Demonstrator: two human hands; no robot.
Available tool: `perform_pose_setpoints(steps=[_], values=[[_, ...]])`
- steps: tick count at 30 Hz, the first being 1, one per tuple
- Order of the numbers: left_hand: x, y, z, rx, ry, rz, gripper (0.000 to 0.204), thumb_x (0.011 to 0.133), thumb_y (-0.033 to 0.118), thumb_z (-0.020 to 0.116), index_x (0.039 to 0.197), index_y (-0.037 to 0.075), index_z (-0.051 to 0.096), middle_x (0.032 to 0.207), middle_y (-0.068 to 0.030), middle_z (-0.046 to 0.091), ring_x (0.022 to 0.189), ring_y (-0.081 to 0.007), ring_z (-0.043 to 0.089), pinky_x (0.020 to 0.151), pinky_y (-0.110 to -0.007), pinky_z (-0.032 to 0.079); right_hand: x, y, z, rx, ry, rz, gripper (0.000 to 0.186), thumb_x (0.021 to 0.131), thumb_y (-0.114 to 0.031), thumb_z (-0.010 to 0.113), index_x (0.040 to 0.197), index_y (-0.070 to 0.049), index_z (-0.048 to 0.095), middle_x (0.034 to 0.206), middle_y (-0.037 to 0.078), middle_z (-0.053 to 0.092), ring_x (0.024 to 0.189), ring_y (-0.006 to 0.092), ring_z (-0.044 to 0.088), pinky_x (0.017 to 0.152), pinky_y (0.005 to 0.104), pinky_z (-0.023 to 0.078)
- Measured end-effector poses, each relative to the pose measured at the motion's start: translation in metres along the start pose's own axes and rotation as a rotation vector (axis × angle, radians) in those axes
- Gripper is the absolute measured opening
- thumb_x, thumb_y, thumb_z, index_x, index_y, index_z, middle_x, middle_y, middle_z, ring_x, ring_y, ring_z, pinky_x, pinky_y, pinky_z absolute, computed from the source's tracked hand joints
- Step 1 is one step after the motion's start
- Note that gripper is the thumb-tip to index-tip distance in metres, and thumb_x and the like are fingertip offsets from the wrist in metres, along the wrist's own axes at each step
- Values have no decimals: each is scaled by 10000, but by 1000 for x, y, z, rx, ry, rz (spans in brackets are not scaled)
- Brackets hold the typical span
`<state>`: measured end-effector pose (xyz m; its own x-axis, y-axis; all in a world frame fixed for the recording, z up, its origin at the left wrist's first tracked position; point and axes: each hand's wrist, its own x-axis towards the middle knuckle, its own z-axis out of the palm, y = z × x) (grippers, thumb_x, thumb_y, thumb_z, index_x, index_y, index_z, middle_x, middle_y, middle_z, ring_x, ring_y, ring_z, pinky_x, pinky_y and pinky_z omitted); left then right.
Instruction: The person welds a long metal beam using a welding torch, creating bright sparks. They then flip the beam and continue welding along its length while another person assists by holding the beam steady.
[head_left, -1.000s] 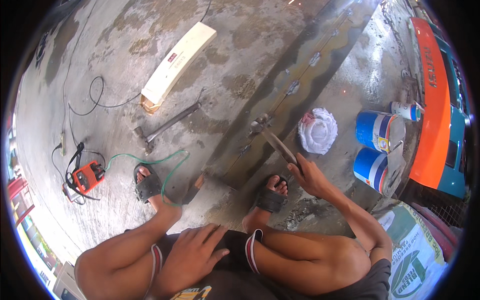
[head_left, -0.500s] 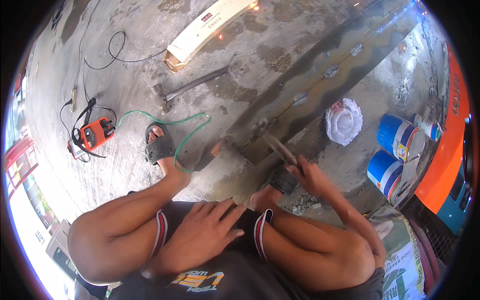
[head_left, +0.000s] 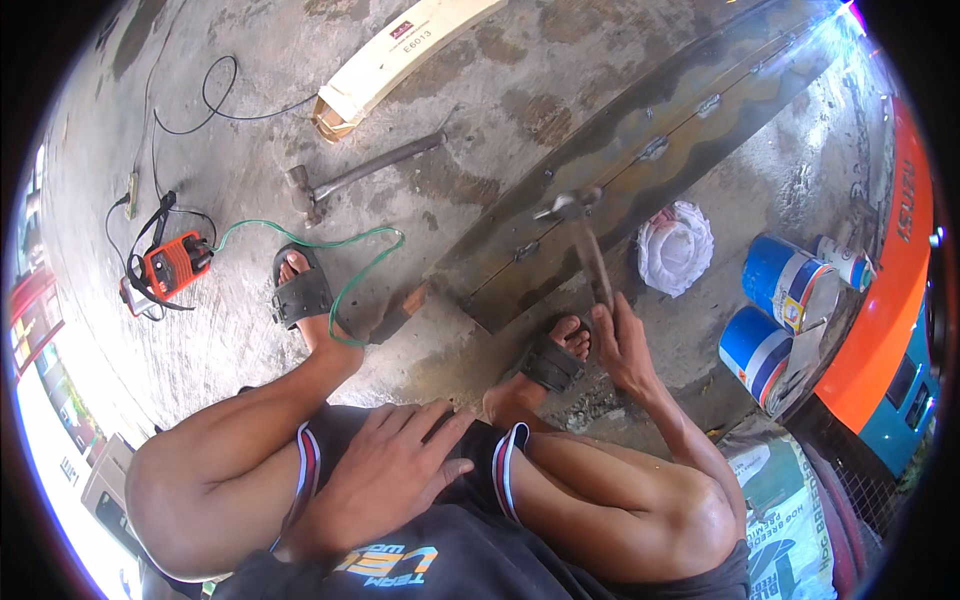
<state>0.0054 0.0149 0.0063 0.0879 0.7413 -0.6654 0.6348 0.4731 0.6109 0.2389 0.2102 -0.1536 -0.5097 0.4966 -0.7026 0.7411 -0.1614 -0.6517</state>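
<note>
The right hand [head_left: 626,345] holds a hammer [head_left: 591,254] over a steel plate [head_left: 655,168]. Left of the plate lies another hammer [head_left: 376,168]; right of it, white cloth [head_left: 675,252]; nearer than it, the left hand [head_left: 392,468] rests flat.

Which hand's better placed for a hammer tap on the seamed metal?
Right, I'd say: the right hand grips a hammer held out over the seamed metal. The left hand looks empty, lying over the dark shorts.
</note>
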Motion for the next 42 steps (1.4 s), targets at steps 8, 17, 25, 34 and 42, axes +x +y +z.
perform_pose_setpoints(steps=[8, 17, 25, 34, 42], values=[[-2, -4, 6, 52, 26, 50, 502, 972, 365, 599, 1346, 33, 547, 1276, -168, 589, 1102, -304, 592, 967, -421, 448, -15, 26, 11, -325, -137, -177, 264, 1057, -235, 503, 1049, 28, 481, 811, 280, 675, 794, 462, 688, 636, 485, 505], [-9, -1, 2, 9, 47, -4, 504, 945, 306, 631, 1364, 41, 543, 1294, -169, 580, 1144, -342, 579, 989, -438, 446, -18, 45, 11, -228, 9, -120, 266, 1028, -237, 566, 1045, 15, 483, 762, 303, 615, 790, 520, 630, 623, 511, 473], [-21, -7, 13, 9, 87, -1, 491, 933, 259, 642, 1362, 41, 548, 1323, -179, 573, 1176, -377, 567, 1018, -452, 450, 2, 27, -14, -261, 132, -134, 286, 1037, -271, 550, 1017, 10, 499, 710, 272, 583, 658, 485, 584, 591, 487, 447], [-12, -10, 9, 17, 8, 14, 539, 952, 367, 636, 1395, 78, 532, 1283, -159, 580, 1118, -352, 594, 980, -451, 448, 12, 38, -45, -191, 258, -98, 348, 1053, -332, 510, 1044, 16, 509, 676, 233, 555, 618, 394, 550, 609, 490, 439], [-7, -8, 8, 56, 6, 75, 529, 959, 353, 627, 1389, 59, 530, 1262, -175, 574, 1090, -357, 592, 963, -447, 451, 15, 27, -56, -293, 252, -194, 326, 1040, -301, 550, 994, 17, 496, 704, 284, 578, 668, 505, 560, 613, 522, 423]])
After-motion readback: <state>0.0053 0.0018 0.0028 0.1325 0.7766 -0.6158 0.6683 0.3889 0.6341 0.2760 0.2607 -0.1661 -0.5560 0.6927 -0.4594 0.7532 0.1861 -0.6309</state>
